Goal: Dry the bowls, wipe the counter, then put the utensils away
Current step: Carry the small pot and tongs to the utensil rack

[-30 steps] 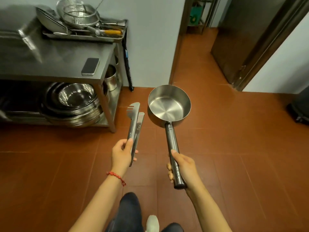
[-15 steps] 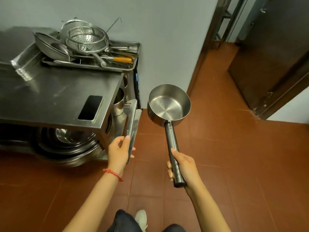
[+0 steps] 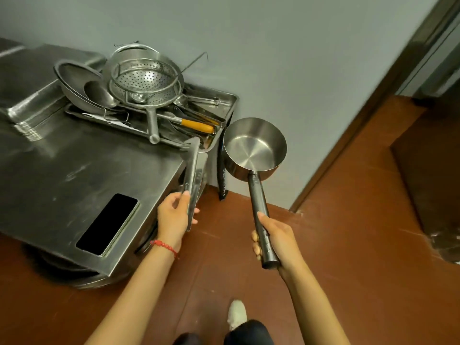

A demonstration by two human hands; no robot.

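My left hand (image 3: pixel 174 220) grips steel tongs (image 3: pixel 193 168) by their rear end; their tips reach the near right corner of a steel tray (image 3: pixel 230 102). My right hand (image 3: pixel 273 239) holds the long dark handle of a small steel saucepan (image 3: pixel 254 148), which hangs level and empty just right of the tray, over the floor. The tray sits at the back right of a steel table (image 3: pixel 74 165). It is piled with a perforated colander (image 3: pixel 144 80), a ladle (image 3: pixel 98 93), a shallow pan and an orange-handled utensil (image 3: pixel 196 126).
A black phone (image 3: pixel 107 224) lies face up near the table's front edge. A stack of steel trays (image 3: pixel 32 103) stands at the back left. A grey wall is behind, a door frame (image 3: pixel 368 105) on the right, red tiled floor below. My shoe (image 3: pixel 236 313) shows at the bottom.
I have stepped closer to the table, which now looms larger. Both hands have carried the tongs and the saucepan forward to the tray's right end.
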